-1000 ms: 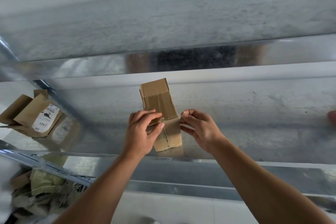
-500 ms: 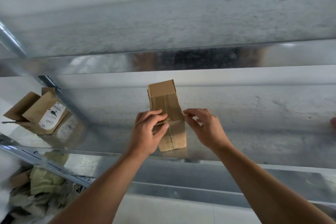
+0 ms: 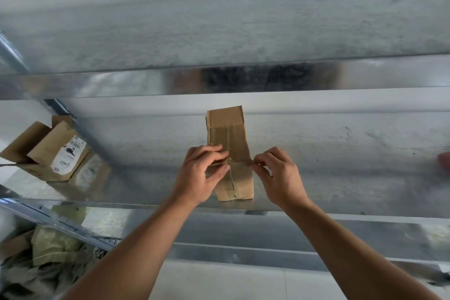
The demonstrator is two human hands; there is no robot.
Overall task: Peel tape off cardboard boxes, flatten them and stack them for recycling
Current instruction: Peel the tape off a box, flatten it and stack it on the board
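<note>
A small brown cardboard box [image 3: 229, 139] lies lengthwise on the metal shelf [image 3: 341, 153], with clear tape along its top seam. My left hand [image 3: 202, 175] rests on the box's left side, fingers curled on its top at the middle. My right hand [image 3: 277, 175] is at the box's right edge, its thumb and forefinger pinched together at the tape's end. The near part of the box shows a torn seam between my hands.
Flattened cardboard pieces with a white label [image 3: 48, 151] lie at the shelf's left end. Crumpled paper and cardboard scraps [image 3: 46, 256] fill the lower left, below the shelf. Part of another person's hand [image 3: 444, 162] shows at the right edge.
The view has shifted slightly, so the box sits a little more to the right. My right hand has slid down along the box's right edge; my left hand stays on the box.
</note>
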